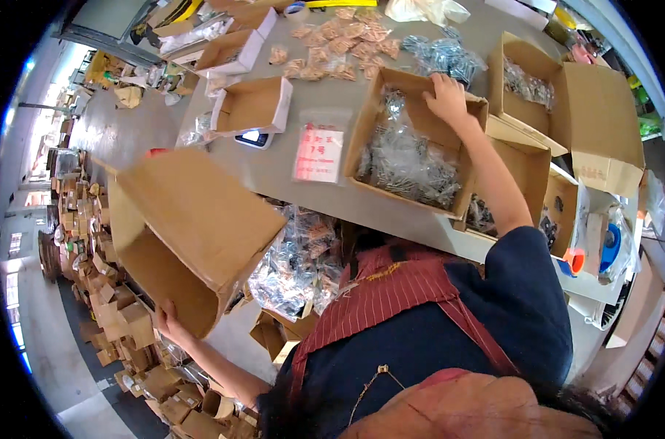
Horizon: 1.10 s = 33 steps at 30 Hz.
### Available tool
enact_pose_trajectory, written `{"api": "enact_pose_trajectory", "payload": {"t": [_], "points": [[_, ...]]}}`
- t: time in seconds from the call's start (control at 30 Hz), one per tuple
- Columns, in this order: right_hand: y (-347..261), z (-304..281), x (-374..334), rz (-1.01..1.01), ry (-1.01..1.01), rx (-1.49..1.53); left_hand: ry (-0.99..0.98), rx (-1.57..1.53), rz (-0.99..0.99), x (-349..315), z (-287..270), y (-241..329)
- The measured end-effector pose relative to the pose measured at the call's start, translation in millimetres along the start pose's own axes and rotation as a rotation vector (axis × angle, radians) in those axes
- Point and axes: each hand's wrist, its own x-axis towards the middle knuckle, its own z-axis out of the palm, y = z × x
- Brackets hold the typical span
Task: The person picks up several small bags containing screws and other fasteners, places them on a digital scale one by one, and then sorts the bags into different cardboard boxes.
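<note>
My left hand (170,322) grips the lower edge of a large brown cardboard box (200,212), held tilted beside the table with its opening toward me. Only part of the hand shows, its fingers pressed to the cardboard. My right hand (443,95) reaches across a shallow cardboard tray (358,146) on the table, its fingers curled over the far rim. Inside the tray lie clear bags of small metal parts (413,161). Just beyond that hand sits a pile of bagged bluish metal parts (453,55).
Small bags of tan pieces (340,44) cover the table's far side. An empty tray (252,106) rests over a scale (255,138), near a printed bag (319,154). More open boxes (526,73) stand at right. Below the table edge are many filled bags (296,256).
</note>
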Motion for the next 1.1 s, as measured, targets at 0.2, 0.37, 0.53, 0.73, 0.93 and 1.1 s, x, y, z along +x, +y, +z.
{"api": "enact_pose_trajectory", "payload": {"t": [0.2,0.37,0.53,0.73,0.93,1.1], "points": [[-40.5,-22.6,-67.4,-0.035,0.105,0.061,0.240,0.202,-0.195,-91.8,-47.6,-67.7],[-69.7,-32.0,-98.6,-0.109,0.041,0.079,0.228,0.352,-0.255,-119.8,-66.4,-92.5],[-56.3,-45.4,-88.6,-0.095,-0.197,0.103,0.130,0.342,-0.250,-135.0,-49.6,-80.8],[49.9,-27.5,18.7,0.164,-0.367,0.009,0.068,0.292,-0.301,-161.0,-31.3,-64.3],[78.0,4.4,77.3,0.359,-0.614,0.199,0.100,0.257,-0.281,-179.1,-26.9,-91.7],[109.6,-5.2,153.5,0.379,-0.359,0.261,0.117,0.178,-0.439,-206.9,-22.3,-83.1]]}}
